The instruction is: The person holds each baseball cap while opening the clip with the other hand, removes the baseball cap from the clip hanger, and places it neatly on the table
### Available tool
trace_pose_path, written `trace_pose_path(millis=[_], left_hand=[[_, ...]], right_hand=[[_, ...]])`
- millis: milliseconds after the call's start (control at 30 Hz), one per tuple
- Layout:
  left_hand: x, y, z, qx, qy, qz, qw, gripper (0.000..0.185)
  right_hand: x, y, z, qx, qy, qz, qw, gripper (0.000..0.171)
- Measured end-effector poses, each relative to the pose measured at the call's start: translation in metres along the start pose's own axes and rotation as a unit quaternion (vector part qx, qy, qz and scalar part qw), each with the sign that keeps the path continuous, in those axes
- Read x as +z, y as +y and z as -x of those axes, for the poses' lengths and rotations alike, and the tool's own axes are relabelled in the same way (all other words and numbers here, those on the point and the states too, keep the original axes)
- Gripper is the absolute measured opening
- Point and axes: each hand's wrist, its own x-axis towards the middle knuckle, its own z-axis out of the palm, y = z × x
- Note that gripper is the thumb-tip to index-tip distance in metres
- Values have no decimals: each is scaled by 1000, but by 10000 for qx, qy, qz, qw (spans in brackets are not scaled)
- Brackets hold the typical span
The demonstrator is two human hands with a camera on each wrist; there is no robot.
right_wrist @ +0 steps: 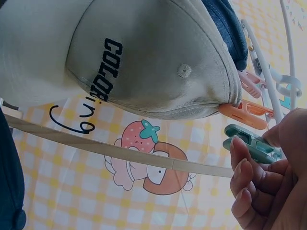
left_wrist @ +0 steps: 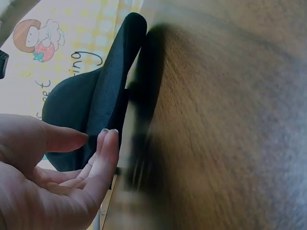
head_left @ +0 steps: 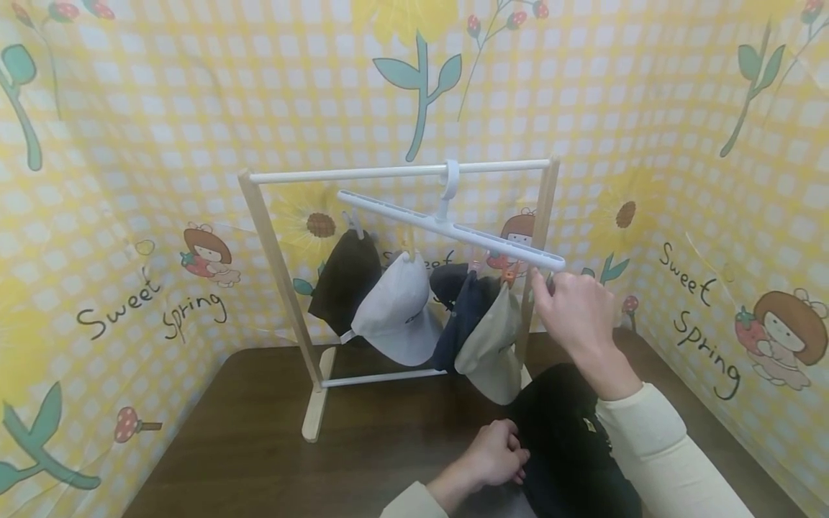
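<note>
My right hand (head_left: 576, 309) is at the lowered right end of a white hanger (head_left: 388, 211), pinching a green clothespin (right_wrist: 252, 142) between thumb and fingers. Beside it an orange clothespin (right_wrist: 245, 114) grips a beige cap (right_wrist: 144, 57) with dark lettering. A black cap (head_left: 557, 424) is low at the front right, its brim (left_wrist: 112, 86) close over the table. My left hand (head_left: 495, 453) is right beside that cap, fingers loosely bent and both thumb tip and fingertips visible in front of it in the left wrist view.
A rack with wooden sides and a white top bar (head_left: 350, 173) bears the tilted hanger. From it also hang a dark cap (head_left: 343, 280), a pale grey cap (head_left: 398, 309) and a navy cap (head_left: 456, 320). Patterned yellow cloth surrounds the brown table (head_left: 227, 432).
</note>
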Motion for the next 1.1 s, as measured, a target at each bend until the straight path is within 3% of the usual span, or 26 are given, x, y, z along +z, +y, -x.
trace_pose_path(millis=[167,500,767,1100], left_hand=[[1,3,1,-56,-88,-64,9999,24],[3,2,-1,-121,-146,-810,9965,34],[2,2,-1,-32,-255,-777,9966,35],[-8,-9,-2,227,-33,-666,9975,36]], right_hand=[[0,-1,0,-9,38,-24,10000,63],[-1,-1,1,52,-38,-38,10000,62],[-1,0,2,58,-45,-25,10000,62],[0,-1,1,-18,2,-32,10000,64]])
